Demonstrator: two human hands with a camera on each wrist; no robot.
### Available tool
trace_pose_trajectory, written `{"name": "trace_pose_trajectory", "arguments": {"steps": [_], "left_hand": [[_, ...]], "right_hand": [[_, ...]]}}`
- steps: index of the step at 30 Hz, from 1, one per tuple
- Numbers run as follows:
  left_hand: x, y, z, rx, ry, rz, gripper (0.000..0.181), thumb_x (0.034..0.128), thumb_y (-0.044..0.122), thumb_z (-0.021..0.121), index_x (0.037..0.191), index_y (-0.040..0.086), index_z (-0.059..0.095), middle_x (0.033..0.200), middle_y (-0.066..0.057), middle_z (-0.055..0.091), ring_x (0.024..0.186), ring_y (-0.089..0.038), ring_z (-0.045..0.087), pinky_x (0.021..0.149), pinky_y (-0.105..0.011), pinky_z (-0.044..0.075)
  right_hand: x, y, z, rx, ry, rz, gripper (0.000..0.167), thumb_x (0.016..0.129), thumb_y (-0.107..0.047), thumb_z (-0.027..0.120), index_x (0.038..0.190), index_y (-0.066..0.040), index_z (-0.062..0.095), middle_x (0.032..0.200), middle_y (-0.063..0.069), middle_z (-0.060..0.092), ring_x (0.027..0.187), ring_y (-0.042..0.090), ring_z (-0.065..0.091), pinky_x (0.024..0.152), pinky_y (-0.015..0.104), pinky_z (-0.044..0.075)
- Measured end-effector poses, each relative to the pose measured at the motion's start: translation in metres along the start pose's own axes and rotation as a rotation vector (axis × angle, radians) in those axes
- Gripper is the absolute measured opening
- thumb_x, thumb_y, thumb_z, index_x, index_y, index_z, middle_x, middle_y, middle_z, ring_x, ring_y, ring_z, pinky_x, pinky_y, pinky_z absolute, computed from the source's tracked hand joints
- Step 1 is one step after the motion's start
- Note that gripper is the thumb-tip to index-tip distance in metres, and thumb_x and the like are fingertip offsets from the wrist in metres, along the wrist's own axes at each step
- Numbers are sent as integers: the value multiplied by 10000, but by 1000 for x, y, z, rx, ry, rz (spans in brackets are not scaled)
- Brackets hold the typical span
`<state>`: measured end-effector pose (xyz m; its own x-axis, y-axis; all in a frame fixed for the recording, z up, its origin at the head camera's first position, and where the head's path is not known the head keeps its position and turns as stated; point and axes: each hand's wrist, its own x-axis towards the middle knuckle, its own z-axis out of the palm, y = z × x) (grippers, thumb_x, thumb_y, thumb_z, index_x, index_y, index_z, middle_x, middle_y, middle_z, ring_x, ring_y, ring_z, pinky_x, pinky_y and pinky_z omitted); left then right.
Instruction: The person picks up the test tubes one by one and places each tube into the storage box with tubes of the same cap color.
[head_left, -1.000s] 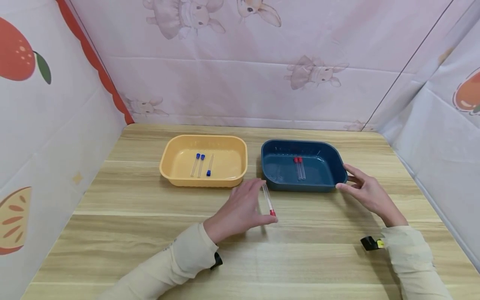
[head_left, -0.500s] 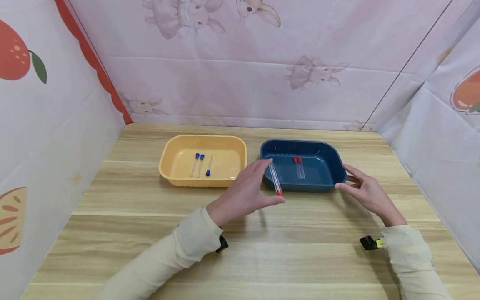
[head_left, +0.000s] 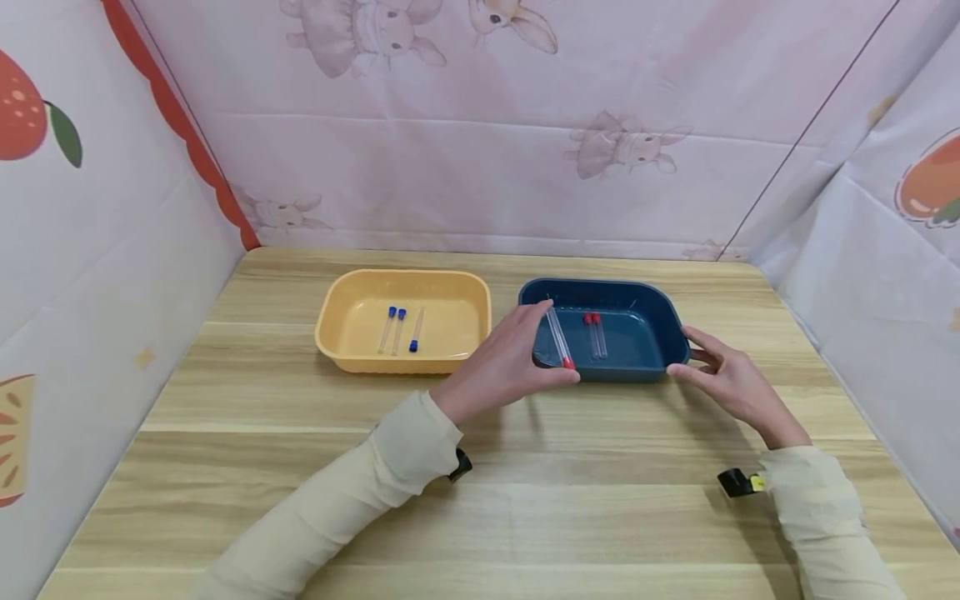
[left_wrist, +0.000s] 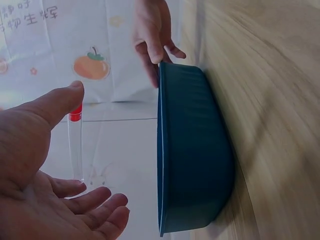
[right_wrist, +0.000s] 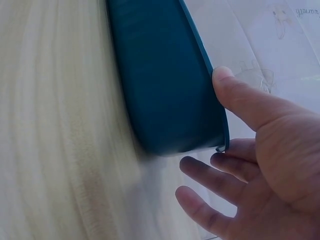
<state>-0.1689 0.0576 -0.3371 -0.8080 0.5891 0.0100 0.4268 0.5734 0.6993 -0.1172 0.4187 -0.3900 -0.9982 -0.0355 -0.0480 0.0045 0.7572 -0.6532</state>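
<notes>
My left hand (head_left: 504, 364) pinches a clear test tube (head_left: 559, 337) end to end, thumb at its red cap (left_wrist: 75, 114) and a fingertip at the other end. It holds the tube tilted over the left part of the dark blue tray (head_left: 630, 374). Two more red-capped tubes (head_left: 596, 337) lie side by side on that tray's floor. At the tray's right front corner, my right hand (head_left: 731, 379) grips the rim, its thumb on the front and its index finger at the side. Its other fingers (right_wrist: 202, 170) are spread below the corner.
Left of the blue tray stands a yellow tray (head_left: 405, 364) holding several tubes with blue caps (head_left: 402, 314), one turned the opposite way. Both trays rest on a wooden table (head_left: 570, 517). Printed cloth (head_left: 480, 183) hangs behind and at both sides.
My left hand has moved forward and right, carrying the red-capped tube from in front of the trays to over the blue one. The right hand keeps its hold on the corner.
</notes>
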Motion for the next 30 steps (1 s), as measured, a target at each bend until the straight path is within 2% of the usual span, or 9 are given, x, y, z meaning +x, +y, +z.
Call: {"name": "trace_pose_trajectory", "arguments": {"steps": [2,4,9,16,21,24,27,30], "left_hand": [[4,0,1,-1,-4,-19,1021,873,529,802,1638,119,264,1633,-88,351,1444,-239,386,1164,-444,395],[8,0,1,-8,-4,-33,1021,872,523,805,1640,125,264,1629,-92,352,1433,-240,402,1155,-449,407],[17,-1,2,-8,-17,-33,1024,872,532,802,1643,135,259,1637,-91,342,1431,-245,416,1154,-456,408],[30,-3,2,-26,-48,-17,1032,881,525,795,1652,139,228,1634,-92,341,1392,-233,480,1116,-455,452],[39,-6,2,-47,-62,-18,1036,886,505,799,1658,147,208,1645,-87,326,1409,-238,467,1128,-479,435],[45,-9,3,-47,-68,-24,1040,883,506,801,1659,153,206,1656,-81,312,1404,-237,473,1124,-481,440],[52,-11,5,-49,-72,-23,1040,881,494,808,1660,154,208,1657,-78,309,1380,-228,498,1104,-460,465],[58,-13,6,-51,-81,-25,1042,880,476,815,1661,154,206,1653,-85,306,1351,-223,526,1084,-441,485]], "right_hand": [[1,0,0,8,-1,-7,799,992,-358,718,1601,-8,336,1576,300,381,1279,514,551,805,39,427],[1,0,0,14,-2,-14,799,992,-350,720,1597,3,336,1575,303,380,1276,517,551,790,16,406],[1,1,-1,5,-1,-13,799,993,-351,719,1596,7,337,1575,302,382,1272,514,556,792,27,409],[0,2,-1,2,0,-8,794,995,-359,714,1601,-11,339,1576,294,387,1282,505,553,855,141,496],[1,2,-1,17,-3,-13,797,997,-342,715,1598,9,328,1585,299,367,1287,517,543,815,50,431],[1,1,0,19,-3,-14,797,996,-339,716,1597,12,328,1584,302,367,1283,517,546,810,41,424],[1,1,-1,9,-1,-8,798,995,-349,717,1598,4,332,1579,299,379,1280,510,552,862,145,507],[1,0,-1,-3,1,-3,800,995,-363,714,1600,-3,334,1578,297,382,1281,506,553,931,373,565]]}}
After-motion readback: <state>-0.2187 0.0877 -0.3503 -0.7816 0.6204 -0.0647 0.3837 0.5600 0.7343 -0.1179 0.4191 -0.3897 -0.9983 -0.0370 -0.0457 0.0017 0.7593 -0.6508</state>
